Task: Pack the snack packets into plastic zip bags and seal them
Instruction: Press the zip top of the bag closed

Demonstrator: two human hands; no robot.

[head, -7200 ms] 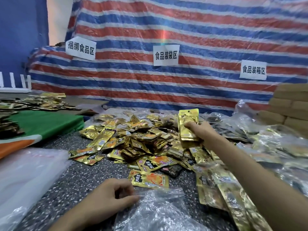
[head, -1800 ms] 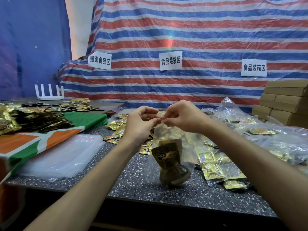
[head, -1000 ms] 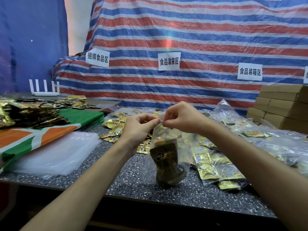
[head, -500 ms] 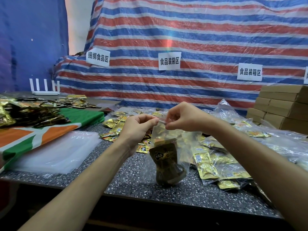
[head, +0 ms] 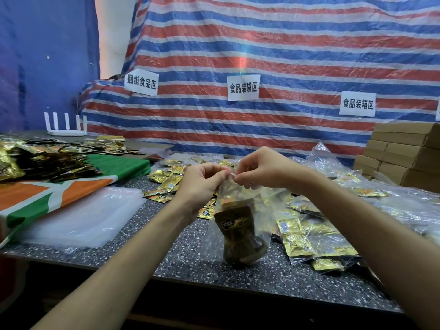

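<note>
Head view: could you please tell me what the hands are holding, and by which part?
The left hand and right hand both pinch the clear zip bag by its top edge, at the seal; snack packets sit in its bottom.

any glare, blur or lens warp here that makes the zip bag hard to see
Head view: the zip bag is fairly sharp, though its clear plastic barely stands out from the table; a faint rainbow flare streaks the striped tarp; the packed bags at the right edge smear with glare; the forearms look stretched by wide-angle warp.
</note>
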